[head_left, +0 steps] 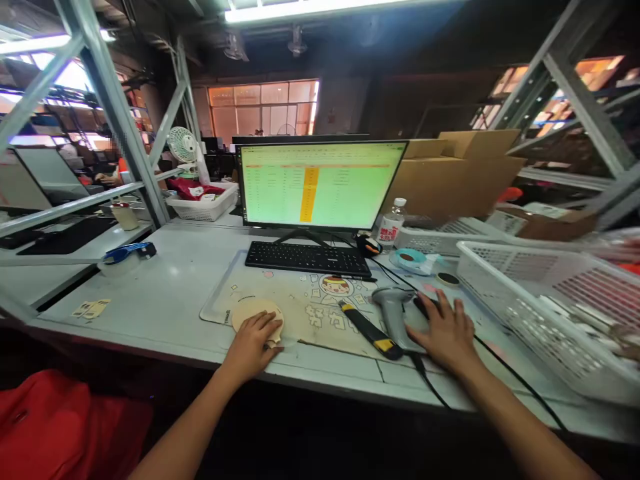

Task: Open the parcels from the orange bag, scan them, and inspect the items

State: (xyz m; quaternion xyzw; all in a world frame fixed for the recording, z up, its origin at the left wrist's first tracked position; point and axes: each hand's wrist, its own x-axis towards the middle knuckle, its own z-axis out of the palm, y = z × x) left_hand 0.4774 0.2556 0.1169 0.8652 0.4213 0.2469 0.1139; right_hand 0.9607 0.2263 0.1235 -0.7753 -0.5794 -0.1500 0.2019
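My left hand (255, 343) rests on a round beige pad (254, 311) at the near edge of the worn desk mat (310, 313), fingers curled around the pad's near rim. My right hand (445, 333) lies over a black mouse (425, 305), fingers curved on top of it. A grey barcode scanner (393, 310) lies just left of that hand, its cable running off the table edge. A black and yellow utility knife (370, 330) lies between my hands. The black keyboard (309, 258) and the lit monitor (320, 185) with a green spreadsheet stand behind.
A white plastic basket (540, 300) fills the right side. Tape rolls (413, 259), a water bottle (393, 223) and cardboard boxes (460, 177) stand behind it. A blue tape dispenser (127, 253) and another basket (205, 203) are at left. Metal shelf struts (115, 113) frame the table; another person sits far left.
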